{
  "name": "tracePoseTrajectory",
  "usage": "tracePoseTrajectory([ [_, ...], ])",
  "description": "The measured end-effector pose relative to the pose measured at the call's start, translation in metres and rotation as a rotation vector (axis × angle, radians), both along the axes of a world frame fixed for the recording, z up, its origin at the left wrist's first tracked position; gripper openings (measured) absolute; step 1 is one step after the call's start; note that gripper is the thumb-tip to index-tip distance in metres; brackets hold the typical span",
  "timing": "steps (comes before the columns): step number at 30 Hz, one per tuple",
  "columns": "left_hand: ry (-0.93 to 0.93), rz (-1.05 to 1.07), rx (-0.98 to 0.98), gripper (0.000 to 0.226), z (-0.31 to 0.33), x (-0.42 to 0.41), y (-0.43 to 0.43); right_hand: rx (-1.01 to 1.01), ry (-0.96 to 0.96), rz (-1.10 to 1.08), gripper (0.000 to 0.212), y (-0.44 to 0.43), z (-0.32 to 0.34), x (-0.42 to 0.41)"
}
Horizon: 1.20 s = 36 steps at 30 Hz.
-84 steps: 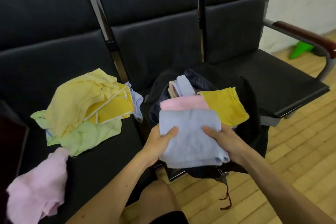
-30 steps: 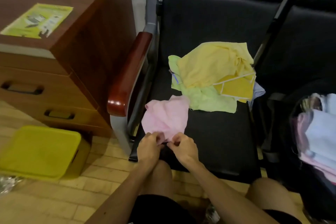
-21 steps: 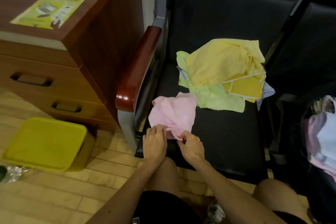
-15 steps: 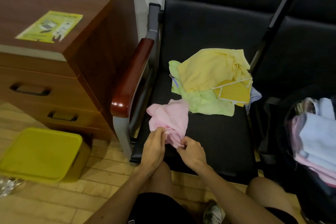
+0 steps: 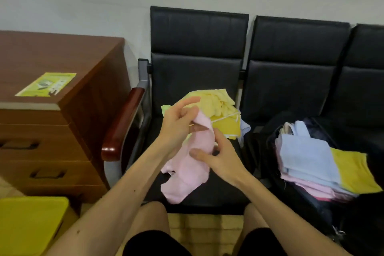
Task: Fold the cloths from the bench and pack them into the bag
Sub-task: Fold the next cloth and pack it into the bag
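Pink soft cloth (image 5: 187, 172), crumpled and unfolded, held above the front of the left seat; its lower end hangs free over the seat edge.

Left hand (image 5: 178, 124): pinches the upper end of the pink soft cloth, forefinger stretched upward and the other fingers loosely bent.

Right hand (image 5: 218, 158): holds the cloth's middle, thumb laid across the front and fingers curled behind it.

Worktop (image 5: 218, 197): a row of black padded seats with high backs, standing against a pale wall.

Loose heap of pale yellow, deep yellow and light green cloths (image 5: 216, 102): unfolded, at the back of the left seat, behind the hands.

Black fabric bag (image 5: 259, 141): open, on the next seat to the right.

Folded stack (image 5: 307, 156): lies in the bag's mouth, light blue cloth on top, pink layers below, one folded yellow cloth (image 5: 353, 172) beside it on the right.

Red-brown wooden armrest (image 5: 122, 124): at the left end of the worktop.

Brown wooden drawer cabinet (image 5: 62, 141): just left of the armrest, with a yellow-green leaflet (image 5: 46, 84) lying flat on top.

Yellow plastic box (image 5: 27, 224): on the floor, in front of the cabinet.
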<state>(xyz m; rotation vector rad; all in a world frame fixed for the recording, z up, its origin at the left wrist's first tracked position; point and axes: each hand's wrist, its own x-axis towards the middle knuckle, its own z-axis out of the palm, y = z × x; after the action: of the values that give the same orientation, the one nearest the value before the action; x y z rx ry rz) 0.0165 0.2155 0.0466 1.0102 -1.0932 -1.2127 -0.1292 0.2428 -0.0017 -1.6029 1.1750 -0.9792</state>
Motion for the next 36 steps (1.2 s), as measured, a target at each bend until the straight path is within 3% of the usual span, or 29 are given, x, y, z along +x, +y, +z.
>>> tracePoseTrajectory([
  [4, 0.003, -0.069, -0.169, 0.022, 0.068, -0.019, 0.011, -0.248, 0.126, -0.217, 0.024, 0.0, 0.045, -0.024],
  [9, 0.023, -0.092, -0.244, 0.029, 0.122, -0.024, 0.03, -0.309, 0.157, -0.246, 0.017, 0.009, 0.084, -0.059],
  [11, -0.091, -0.067, -0.33, 0.042, 0.13, -0.022, 0.038, -0.327, 0.204, -0.276, 0.027, 0.011, 0.102, -0.077],
  [14, -0.404, 0.083, -0.454, 0.049, 0.131, -0.022, 0.048, -0.433, 0.177, -0.391, 0.028, 0.014, 0.14, -0.102],
  [17, -0.695, 0.258, -0.553, 0.038, 0.119, -0.026, 0.048, -0.542, 0.152, -0.409, 0.023, 0.02, 0.175, -0.11],
  [19, -0.778, 0.355, -0.608, 0.019, 0.11, -0.029, 0.046, -0.568, 0.201, -0.355, 0.022, 0.025, 0.182, -0.111],
  [21, -0.782, 0.398, -0.607, 0.008, 0.106, -0.03, 0.042, -0.577, 0.295, -0.312, 0.021, 0.027, 0.175, -0.115],
  [28, -0.664, 0.42, -0.475, 0.018, 0.064, -0.025, 0.01, -0.382, 0.628, -0.16, 0.029, 0.003, 0.104, -0.139],
  [36, -0.509, 0.421, -0.248, 0.028, -0.012, -0.025, -0.092, -0.122, 0.613, -0.171, 0.045, -0.093, 0.021, -0.177],
])
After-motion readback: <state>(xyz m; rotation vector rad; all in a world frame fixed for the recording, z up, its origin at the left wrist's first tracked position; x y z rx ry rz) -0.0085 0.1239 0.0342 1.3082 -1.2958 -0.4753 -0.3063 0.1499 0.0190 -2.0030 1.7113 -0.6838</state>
